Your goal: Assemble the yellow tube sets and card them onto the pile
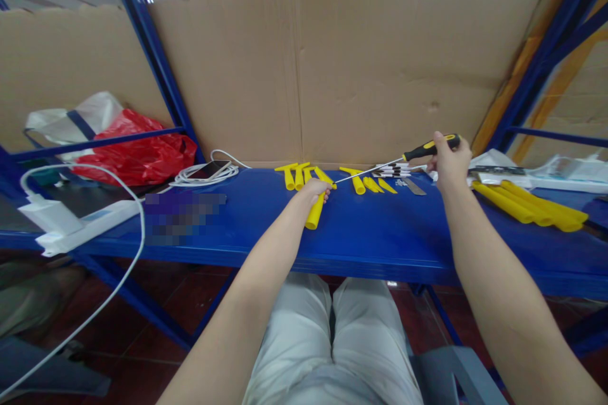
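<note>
My left hand is closed around a yellow T-shaped plastic handle, whose round end points toward me. In my right hand is a screwdriver with a black and yellow grip. Its long thin shaft slants down to the left, and the tip meets the top of the yellow piece by my left fingers; the exact contact is too small to make out. Behind my left hand lie several similar yellow T-shaped handles, and another one sits between my hands.
Flat yellow pieces, a metal blade and white-and-black packets lie mid-table. Yellow tubes rest at right. On the left are a power strip, a coiled white cable and a red bag. Cardboard stands behind.
</note>
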The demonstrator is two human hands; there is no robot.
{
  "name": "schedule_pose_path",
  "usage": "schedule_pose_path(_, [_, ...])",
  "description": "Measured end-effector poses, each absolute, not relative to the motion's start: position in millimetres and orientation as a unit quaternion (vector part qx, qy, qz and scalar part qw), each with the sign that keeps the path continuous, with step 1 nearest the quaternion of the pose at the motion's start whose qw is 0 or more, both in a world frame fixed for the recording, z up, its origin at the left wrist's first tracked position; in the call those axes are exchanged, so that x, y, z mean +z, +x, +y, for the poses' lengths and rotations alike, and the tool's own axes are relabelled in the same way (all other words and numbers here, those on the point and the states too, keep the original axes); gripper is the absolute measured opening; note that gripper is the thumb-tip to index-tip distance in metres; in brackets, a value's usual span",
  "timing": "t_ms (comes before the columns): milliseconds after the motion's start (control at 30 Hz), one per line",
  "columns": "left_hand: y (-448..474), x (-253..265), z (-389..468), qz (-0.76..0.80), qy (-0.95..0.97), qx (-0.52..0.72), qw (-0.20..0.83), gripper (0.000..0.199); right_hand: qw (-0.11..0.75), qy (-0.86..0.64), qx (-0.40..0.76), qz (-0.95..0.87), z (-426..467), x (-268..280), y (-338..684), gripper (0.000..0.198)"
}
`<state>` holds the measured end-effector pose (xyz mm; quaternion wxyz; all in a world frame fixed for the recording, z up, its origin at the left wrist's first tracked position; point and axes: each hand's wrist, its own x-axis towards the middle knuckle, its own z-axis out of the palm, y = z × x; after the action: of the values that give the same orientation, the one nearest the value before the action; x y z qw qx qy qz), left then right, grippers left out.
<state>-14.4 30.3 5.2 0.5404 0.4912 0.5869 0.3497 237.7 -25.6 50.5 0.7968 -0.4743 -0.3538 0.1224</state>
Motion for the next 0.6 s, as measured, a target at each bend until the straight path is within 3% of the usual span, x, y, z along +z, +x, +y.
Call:
schedule_pose_path(133, [-14.9, 5.0, 30.1, 0.596, 0.516, 0.355, 0.503, 0.022, 0.784, -0.485, 0.116, -0.37, -28.3, 49.5, 238.8, 0.023])
schedule_pose_path(333, [-18.5, 2.8, 34.9, 0.602, 0.507, 0.364, 0.498, 0.021, 0.762, -0.481, 0.246, -0.357, -29.6, 52.4, 239.4, 0.018])
schedule_pose_path(467, [-19.8, 3.2, 36.4, 0.605, 0.501, 0.365, 0.5, 0.019, 0.75, -0.481, 0.267, -0.366, -27.2, 52.8, 239.3, 0.023])
schedule_pose_path(600, [-19.6, 4.0, 36.8, 0.61, 0.5, 0.36, 0.499, 0.019, 0.771, -0.46, 0.234, -0.374, -27.1, 52.7, 238.6, 0.008])
